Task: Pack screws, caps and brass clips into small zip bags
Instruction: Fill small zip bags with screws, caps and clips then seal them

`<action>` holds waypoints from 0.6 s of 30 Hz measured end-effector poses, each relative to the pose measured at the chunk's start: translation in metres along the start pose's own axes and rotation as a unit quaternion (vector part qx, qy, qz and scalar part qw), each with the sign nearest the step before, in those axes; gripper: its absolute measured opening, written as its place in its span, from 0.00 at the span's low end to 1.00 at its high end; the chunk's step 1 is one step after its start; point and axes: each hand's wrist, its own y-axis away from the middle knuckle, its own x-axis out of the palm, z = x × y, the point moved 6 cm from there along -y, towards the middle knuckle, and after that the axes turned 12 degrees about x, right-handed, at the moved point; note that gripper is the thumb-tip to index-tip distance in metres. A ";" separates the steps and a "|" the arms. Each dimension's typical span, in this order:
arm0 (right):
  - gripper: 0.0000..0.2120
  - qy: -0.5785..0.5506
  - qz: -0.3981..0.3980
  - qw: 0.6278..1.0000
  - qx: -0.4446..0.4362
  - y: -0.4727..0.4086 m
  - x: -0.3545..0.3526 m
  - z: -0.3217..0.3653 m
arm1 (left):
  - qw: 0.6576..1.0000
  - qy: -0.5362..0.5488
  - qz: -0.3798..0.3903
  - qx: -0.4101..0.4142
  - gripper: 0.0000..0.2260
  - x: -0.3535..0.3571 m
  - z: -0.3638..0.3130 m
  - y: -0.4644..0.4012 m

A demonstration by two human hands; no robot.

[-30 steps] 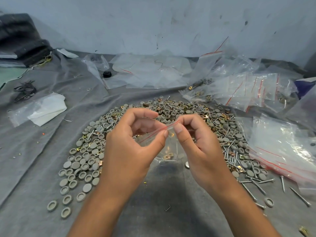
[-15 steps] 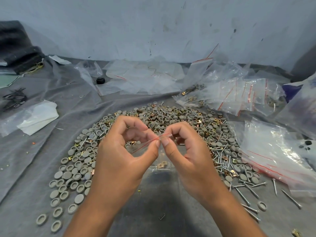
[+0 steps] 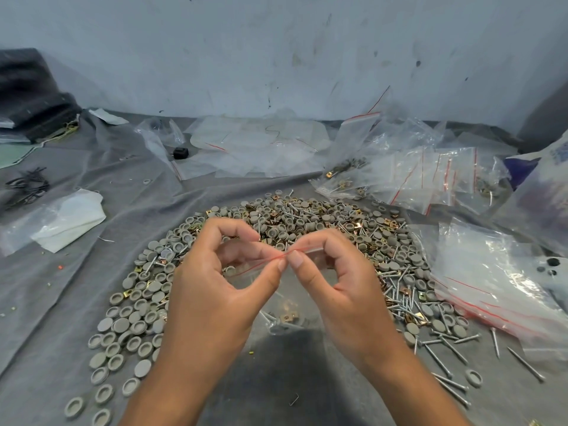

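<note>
Above the grey cloth [image 3: 61,302], left hand [image 3: 215,290] and right hand [image 3: 347,290] pinch the red-striped top of a small clear zip bag [image 3: 285,302] holding brass clips, screws. Grey round caps [image 3: 132,327], loose screws [image 3: 442,361] heaped beneath. No legible writing.

Both forearms are extended forward; the left hand [image 3: 212,290] and right hand [image 3: 344,287] are raised together, thumb and forefinger of each pinched, tips nearly meeting
</note>
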 end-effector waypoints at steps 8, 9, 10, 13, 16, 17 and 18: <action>0.09 -0.010 -0.025 0.999 0.022 -0.001 -0.005 -0.001 | 1.000 -0.010 0.008 -0.005 0.14 -0.001 0.003 -0.001; 0.08 -0.012 -0.025 0.999 0.024 -0.001 -0.005 -0.002 | 1.000 -0.010 0.010 -0.003 0.14 -0.001 0.002 0.000; 0.08 -0.014 -0.026 0.999 0.025 -0.001 -0.005 -0.002 | 1.000 -0.009 0.010 -0.002 0.14 0.000 0.002 0.000; 0.07 -0.022 -0.039 0.999 0.029 0.000 -0.007 -0.002 | 1.000 -0.003 -0.002 -0.003 0.15 -0.001 0.003 -0.001; 0.09 -0.044 -0.044 0.997 0.038 0.000 -0.010 -0.003 | 1.000 0.001 -0.015 -0.001 0.15 -0.002 0.004 -0.001; 0.09 -0.048 -0.043 0.997 0.039 0.000 -0.010 -0.003 | 1.000 0.003 -0.017 -0.001 0.15 -0.003 0.004 -0.001; 0.09 -0.050 -0.041 0.997 0.039 -0.001 -0.010 -0.003 | 1.000 0.003 -0.017 -0.001 0.14 -0.003 0.004 -0.001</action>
